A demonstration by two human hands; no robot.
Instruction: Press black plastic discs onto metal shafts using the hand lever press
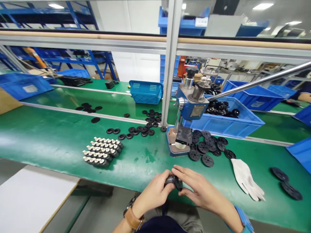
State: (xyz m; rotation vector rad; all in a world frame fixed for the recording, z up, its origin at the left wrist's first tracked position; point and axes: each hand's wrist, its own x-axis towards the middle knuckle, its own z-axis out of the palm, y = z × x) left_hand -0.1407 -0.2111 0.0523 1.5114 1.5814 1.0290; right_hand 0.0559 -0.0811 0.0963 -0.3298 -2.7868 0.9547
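Close to the table's front edge, my left hand [155, 191] is closed around a black cylindrical part [169, 180]. Against the end of that part is a black disc [179, 184], gripped at its rim by the fingers and thumb of my right hand [199, 185]. Whether the two pieces are joined cannot be made out. Just beyond my hands stands a blue hand lever press [193, 110] on its base. Beside the press lies a pile of black slotted discs [203, 147]. A white glove [246, 179] rests to the right of my right hand.
Rows of black parts with cream tops [103, 151] stand on the green table [60, 139] at left. Small black rings [138, 129] lie farther back. Behind the press is a blue bin [235, 124] of black parts. The press lever [262, 79] reaches toward the upper right.
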